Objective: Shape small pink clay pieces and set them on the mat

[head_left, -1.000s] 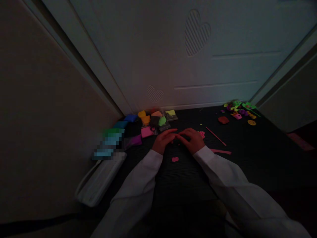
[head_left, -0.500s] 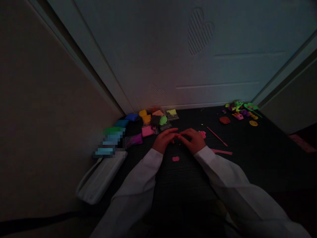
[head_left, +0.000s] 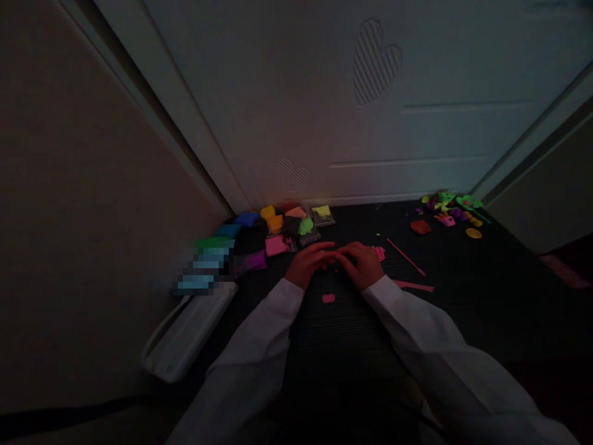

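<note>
Close fingerwork at the table (head_left: 491,315)

Our left hand (head_left: 306,262) and right hand (head_left: 364,266) curl together; whether gripping, we can't tell. Delicate handling, we judge, calling next for light pressure. Nearer us than both hands: a pink piece (head_left: 328,298)

Looks like a room in a home, dimly lit. Backed by a white panel (head_left: 278,93), maybe a door or a cupboard front, and dressed up with raised, striped hearts (head_left: 370,68) of the sort found in a bedroom or playroom. Bounded at left by what seems a plain wall (head_left: 92,216). Furnished with a dark, wood-grained bench (head_left: 333,334) set against the panel. Scattered with homely craft bits: small bags of coloured clay-like stuff (head_left: 277,245), bright little figures (head_left: 442,206), a long white case (head_left: 189,334). Hard to tell which room exactly.
</note>
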Available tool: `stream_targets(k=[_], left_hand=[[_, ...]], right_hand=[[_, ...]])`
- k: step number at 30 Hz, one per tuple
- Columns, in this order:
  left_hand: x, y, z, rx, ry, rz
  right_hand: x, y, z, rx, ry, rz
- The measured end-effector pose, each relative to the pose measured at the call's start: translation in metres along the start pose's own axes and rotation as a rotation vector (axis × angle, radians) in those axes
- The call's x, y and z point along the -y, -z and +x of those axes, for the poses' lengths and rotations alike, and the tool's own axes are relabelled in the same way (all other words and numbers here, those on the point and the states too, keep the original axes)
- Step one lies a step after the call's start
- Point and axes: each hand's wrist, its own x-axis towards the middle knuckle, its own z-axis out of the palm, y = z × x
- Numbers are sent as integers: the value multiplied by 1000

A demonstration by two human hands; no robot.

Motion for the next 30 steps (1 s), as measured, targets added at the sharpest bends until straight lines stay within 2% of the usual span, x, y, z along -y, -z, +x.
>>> stream_targets(k=[30], left_hand=[[-3,-1,-1,-14,33,-44]], right_hand=[[8,-1,-3,-34,-6,70]])
